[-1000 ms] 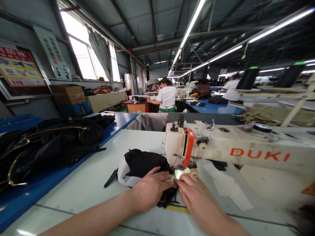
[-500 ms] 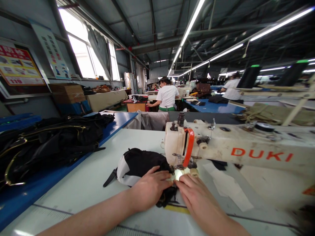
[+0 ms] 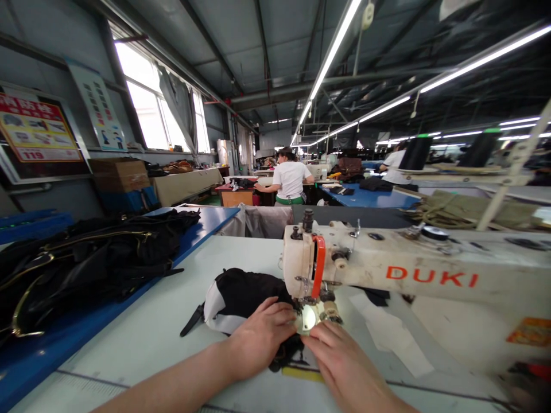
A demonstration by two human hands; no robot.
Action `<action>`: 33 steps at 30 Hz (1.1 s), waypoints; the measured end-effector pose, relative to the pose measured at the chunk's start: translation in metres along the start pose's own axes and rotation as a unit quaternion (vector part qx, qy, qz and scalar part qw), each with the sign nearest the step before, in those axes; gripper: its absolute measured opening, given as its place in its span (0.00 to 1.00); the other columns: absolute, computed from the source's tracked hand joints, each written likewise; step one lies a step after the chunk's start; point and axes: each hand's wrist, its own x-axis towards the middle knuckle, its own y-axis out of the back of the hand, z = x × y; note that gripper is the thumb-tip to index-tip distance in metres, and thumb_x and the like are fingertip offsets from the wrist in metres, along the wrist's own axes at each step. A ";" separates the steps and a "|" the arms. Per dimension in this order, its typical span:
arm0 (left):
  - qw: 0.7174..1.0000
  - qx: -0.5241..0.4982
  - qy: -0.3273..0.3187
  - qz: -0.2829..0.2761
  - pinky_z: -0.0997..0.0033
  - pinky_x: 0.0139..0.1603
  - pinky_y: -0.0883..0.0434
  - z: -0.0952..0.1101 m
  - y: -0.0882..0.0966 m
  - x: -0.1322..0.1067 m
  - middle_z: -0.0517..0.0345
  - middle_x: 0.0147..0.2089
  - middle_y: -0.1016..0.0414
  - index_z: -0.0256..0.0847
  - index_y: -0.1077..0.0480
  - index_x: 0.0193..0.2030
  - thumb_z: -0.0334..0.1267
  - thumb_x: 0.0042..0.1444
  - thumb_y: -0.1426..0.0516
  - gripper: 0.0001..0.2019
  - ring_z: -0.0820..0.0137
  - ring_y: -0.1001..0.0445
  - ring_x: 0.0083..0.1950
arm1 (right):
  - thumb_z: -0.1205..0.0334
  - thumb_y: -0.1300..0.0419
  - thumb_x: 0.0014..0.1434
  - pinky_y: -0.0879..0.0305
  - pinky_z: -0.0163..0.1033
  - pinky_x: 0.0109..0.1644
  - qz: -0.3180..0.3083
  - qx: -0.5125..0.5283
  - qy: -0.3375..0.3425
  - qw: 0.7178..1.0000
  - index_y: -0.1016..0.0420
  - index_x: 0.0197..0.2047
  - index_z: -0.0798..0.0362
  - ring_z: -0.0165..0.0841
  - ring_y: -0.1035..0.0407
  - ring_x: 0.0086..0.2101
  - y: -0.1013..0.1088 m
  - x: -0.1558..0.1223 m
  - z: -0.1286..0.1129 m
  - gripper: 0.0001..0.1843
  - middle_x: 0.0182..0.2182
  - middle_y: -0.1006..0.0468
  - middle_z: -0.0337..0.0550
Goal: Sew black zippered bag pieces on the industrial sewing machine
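**Left grip (image 3: 262, 339) and right grip (image 3: 340, 357) close together at the sewing machine (image 3: 379, 261)**

We see the black-and-light-grey fabric piece (image 3: 252, 293) lying on the pale table (image 3: 163, 350), bunched up at the left of the machine's head, with a black strap (image 3: 192, 321) sticking out at its far left end. Our left grip rests palm down on its near side, fingers nearly straight and reaching toward the lit spot under the head. Our right grip is bent, its fingertips just beside the left ones, at the edge of the black cloth. Both thumbs are mostly hidden, so we cannot tell whether either grip pinches the fabric or only presses it. Right of our hands we have pale strips (image 3: 394, 332) on the table; left, black zippered pieces (image 3: 94, 258) heap on a blue table (image 3: 97, 321).
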 end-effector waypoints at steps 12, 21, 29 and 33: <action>1.000 0.000 -0.002 -0.006 0.58 0.65 0.47 0.000 -0.002 -0.003 0.59 0.54 0.28 0.45 0.32 0.51 0.31 0.63 0.50 0.12 0.68 0.33 0.58 | 0.78 0.50 0.55 0.38 0.45 0.47 -0.006 -0.005 -0.001 1.000 0.28 0.43 0.52 0.39 0.38 0.41 -0.004 0.000 0.007 0.17 0.37 0.30 0.44; 1.000 -0.016 0.004 -0.009 0.61 0.63 0.44 0.001 -0.002 -0.001 0.57 0.52 0.27 0.44 0.32 0.51 0.31 0.63 0.50 0.13 0.68 0.31 0.56 | 0.78 0.51 0.57 0.39 0.46 0.48 0.007 -0.023 -0.026 0.999 0.28 0.39 0.51 0.39 0.38 0.41 -0.005 0.009 0.003 0.16 0.37 0.31 0.43; 1.000 -0.016 0.014 0.003 0.61 0.60 0.38 -0.005 -0.006 0.009 0.53 0.53 0.27 0.40 0.33 0.54 0.26 0.59 0.51 0.18 0.66 0.31 0.56 | 0.77 0.51 0.57 0.39 0.48 0.48 0.014 -0.054 -0.046 0.997 0.28 0.43 0.52 0.41 0.38 0.42 0.001 0.012 0.000 0.16 0.39 0.30 0.46; 0.999 -0.028 0.021 0.032 0.61 0.60 0.37 -0.010 -0.013 0.013 0.52 0.51 0.26 0.39 0.31 0.52 0.24 0.59 0.52 0.17 0.66 0.30 0.54 | 0.77 0.51 0.58 0.39 0.48 0.49 0.031 -0.068 -0.048 0.996 0.29 0.46 0.54 0.41 0.38 0.42 0.002 0.011 0.001 0.17 0.41 0.30 0.48</action>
